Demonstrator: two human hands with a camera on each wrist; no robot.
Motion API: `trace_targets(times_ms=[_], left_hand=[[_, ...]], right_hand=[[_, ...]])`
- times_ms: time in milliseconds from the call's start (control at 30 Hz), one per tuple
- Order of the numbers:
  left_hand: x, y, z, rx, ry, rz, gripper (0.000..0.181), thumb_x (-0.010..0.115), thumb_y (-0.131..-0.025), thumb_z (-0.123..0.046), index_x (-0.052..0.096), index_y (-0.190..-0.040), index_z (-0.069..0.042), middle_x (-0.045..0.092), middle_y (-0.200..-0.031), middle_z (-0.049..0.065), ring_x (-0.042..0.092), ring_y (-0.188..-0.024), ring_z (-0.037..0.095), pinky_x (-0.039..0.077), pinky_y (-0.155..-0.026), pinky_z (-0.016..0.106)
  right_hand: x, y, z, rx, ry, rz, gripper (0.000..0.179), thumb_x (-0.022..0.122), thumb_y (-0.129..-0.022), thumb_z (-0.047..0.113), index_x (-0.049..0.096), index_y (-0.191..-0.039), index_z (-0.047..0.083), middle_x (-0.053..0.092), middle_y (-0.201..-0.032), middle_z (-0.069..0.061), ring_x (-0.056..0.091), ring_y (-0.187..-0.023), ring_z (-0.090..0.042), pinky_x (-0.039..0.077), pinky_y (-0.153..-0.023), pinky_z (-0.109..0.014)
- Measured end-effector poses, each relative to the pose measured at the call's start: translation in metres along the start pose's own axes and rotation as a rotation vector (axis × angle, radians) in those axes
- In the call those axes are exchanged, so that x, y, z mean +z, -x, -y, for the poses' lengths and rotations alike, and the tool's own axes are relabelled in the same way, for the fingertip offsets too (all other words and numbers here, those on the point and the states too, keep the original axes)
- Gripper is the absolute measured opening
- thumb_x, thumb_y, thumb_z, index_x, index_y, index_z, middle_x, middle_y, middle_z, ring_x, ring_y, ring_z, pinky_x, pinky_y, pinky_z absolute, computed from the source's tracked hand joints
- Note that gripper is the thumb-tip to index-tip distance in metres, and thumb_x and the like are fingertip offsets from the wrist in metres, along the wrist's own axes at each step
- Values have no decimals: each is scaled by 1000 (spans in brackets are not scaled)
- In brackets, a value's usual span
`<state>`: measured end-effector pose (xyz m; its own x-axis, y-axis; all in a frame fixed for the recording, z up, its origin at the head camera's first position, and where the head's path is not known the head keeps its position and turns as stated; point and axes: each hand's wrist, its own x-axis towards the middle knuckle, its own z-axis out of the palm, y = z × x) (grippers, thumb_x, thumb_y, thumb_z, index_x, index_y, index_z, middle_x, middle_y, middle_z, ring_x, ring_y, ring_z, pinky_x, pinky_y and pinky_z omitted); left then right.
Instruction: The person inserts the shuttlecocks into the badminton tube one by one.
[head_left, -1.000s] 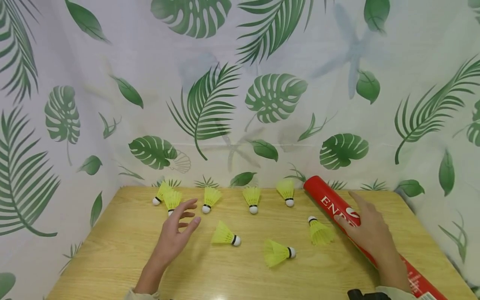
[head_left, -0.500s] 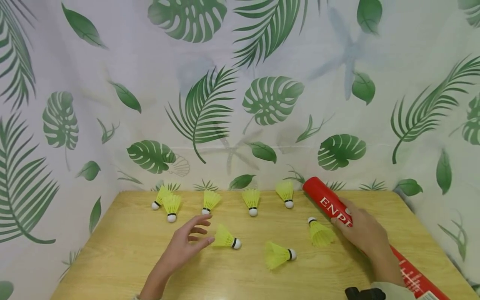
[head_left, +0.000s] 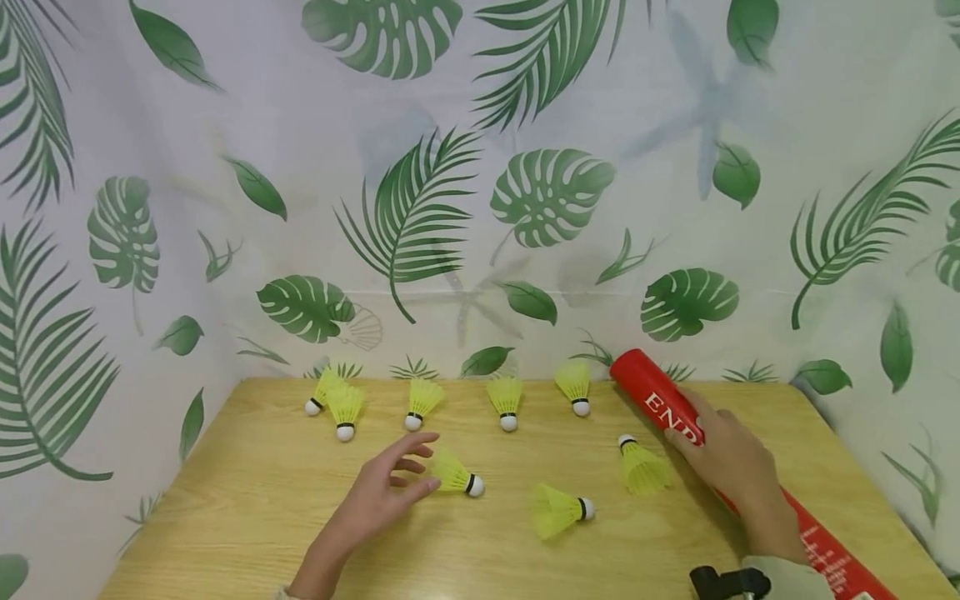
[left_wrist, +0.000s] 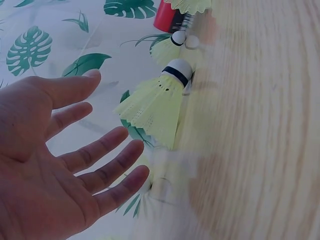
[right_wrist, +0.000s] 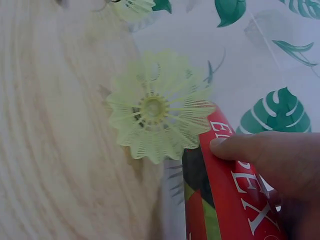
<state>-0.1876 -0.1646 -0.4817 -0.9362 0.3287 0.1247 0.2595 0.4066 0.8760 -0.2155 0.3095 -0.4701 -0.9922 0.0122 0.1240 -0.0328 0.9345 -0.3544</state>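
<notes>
A long red shuttlecock tube (head_left: 647,387) with white lettering lies slantwise on the right of the table. My right hand (head_left: 731,457) grips it around the middle, and in the right wrist view the thumb (right_wrist: 230,148) presses on its printed side. Left of that hand lies a yellow shuttlecock (head_left: 643,467), its skirt facing the right wrist camera. My left hand (head_left: 378,498) hovers with relaxed, spread fingers and holds nothing. Its fingertips overlap the skirt of another yellow shuttlecock (head_left: 459,477) in the head view. One more shuttlecock (head_left: 557,510) lies between the hands.
Along the back edge of the wooden table (head_left: 247,492) lie several yellow shuttlecocks, among them one at the left (head_left: 346,408) and one near the tube's far end (head_left: 574,388). A leaf-patterned cloth (head_left: 450,250) hangs behind and at both sides.
My left hand has moved right and toward me, from the back-left shuttlecocks to the front one. My right hand has closed around the tube.
</notes>
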Motion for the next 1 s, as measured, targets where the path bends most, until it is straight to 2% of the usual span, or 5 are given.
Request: trace_targets(times_ms=[400,533,700,900,1000], left_hand=[[6,-2,3,19,4,-3,44,72,-98,-13,61,-140,-18,66,-117,12,68,-103,26,59,-88,41],[12,-4,3,24,-4,-12,41,71,-98,-11,63,-138,-12,68,-112,12,69,-101,26,59,-87,39],[16,-5,3,15,-18,-31,38,71,-97,-10,64,-134,-10,68,-111,11,69,-101,27,60,-85,37],[21,-6,6,-5,3,-67,30,72,-96,-5,67,-125,-8,66,-109,10,68,-99,26,59,-83,36],[24,-7,7,2,-4,-91,27,73,-94,-1,69,-119,-8,65,-107,10,68,-96,24,59,-80,34]], right_hand=[[-41,17,14,-56,-38,-267,82,76,-92,29,33,-160,15,51,-122,-35,56,-95,-49,52,-66,-66],[-56,27,12,-103,-63,-347,83,77,-90,25,34,-160,15,53,-121,-34,53,-96,-46,51,-63,-63],[-69,35,16,-147,-106,-412,84,80,-85,17,38,-158,13,54,-119,-33,52,-96,-45,49,-64,-61],[-77,41,24,-142,-161,-431,88,81,-81,10,37,-158,13,50,-125,-33,50,-100,-49,51,-68,-70],[-81,41,28,-143,-181,-437,90,82,-81,8,37,-158,14,50,-127,-30,50,-101,-47,53,-65,-66]])
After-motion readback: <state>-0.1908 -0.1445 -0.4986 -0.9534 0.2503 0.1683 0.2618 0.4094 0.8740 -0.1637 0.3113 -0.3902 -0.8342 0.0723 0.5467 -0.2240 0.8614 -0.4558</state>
